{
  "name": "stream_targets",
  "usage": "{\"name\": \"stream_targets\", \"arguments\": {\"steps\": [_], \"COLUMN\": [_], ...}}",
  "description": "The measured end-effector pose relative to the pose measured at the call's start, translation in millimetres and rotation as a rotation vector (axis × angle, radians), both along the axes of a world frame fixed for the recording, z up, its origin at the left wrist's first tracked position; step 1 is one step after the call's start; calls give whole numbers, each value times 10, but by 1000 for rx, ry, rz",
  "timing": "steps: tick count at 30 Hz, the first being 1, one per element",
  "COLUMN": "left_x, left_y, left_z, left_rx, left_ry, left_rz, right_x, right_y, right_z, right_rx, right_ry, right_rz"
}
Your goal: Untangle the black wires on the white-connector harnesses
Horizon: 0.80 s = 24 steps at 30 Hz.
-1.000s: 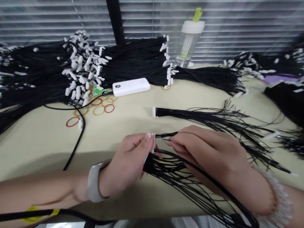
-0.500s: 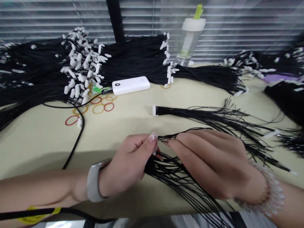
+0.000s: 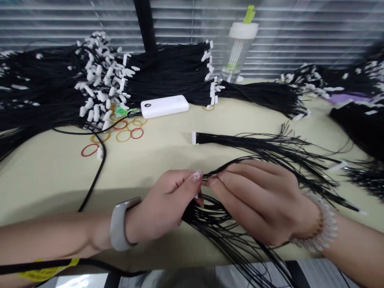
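Note:
My left hand (image 3: 168, 200) is closed on a bundle of black wires (image 3: 210, 224) near its white connector, which is mostly hidden by the fingers. Close beside it, my right hand (image 3: 258, 196) pinches several black wires of that bundle between thumb and fingers, its fingertips almost touching my left thumb. The loose wires fan down over the table's front edge. Behind my hands lies another black wire bundle (image 3: 240, 141) with a white connector (image 3: 194, 138) at its left end.
A white power bank (image 3: 165, 106) with a black cable (image 3: 97, 172) lies near red and yellow rubber bands (image 3: 123, 136). Piles of black wires (image 3: 171, 72) with white connectors line the back. A clear bottle (image 3: 240, 50) stands behind them. The tabletop (image 3: 45, 172) is pale yellow.
My right hand has moved slightly left, its fingertips closer to my left thumb. The wires arch a little higher over its fingers. My left hand has barely moved.

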<state>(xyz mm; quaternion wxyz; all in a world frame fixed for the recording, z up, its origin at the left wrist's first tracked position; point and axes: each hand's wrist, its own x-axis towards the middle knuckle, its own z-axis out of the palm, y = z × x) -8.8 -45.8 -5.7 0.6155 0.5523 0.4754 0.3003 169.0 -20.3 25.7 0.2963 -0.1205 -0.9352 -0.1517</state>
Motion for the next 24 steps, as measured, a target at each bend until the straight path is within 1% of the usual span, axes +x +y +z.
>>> {"name": "stream_targets", "arguments": {"steps": [4,10,13,15,17,21,22,24], "left_x": [2,-6,4,18,36,67,73,81], "left_y": [24,7,-1,6,23,63,69,75], "left_z": [3,11,-4,-21,-34,-29,-24,-19], "left_rx": [37,26,14,-4,-21,-27,-27,-29], "left_ry": [25,33,6,-27,-48,-81,-84,-81], "left_rz": [-42,-71,-48,13,107,313,351,416], "right_x": [9,8,-2,3,33,203,266,401], "right_y": [3,-16,9,47,102,252,293,368], "right_z": [9,38,36,33,46,157,192,243], "right_rx": [-4,15,-4,-41,-82,-159,-197,-339], "right_ry": [-14,-57,-62,-60,-51,103,107,-15], "right_rz": [10,11,17,3,-69,-382,-466,-595]}}
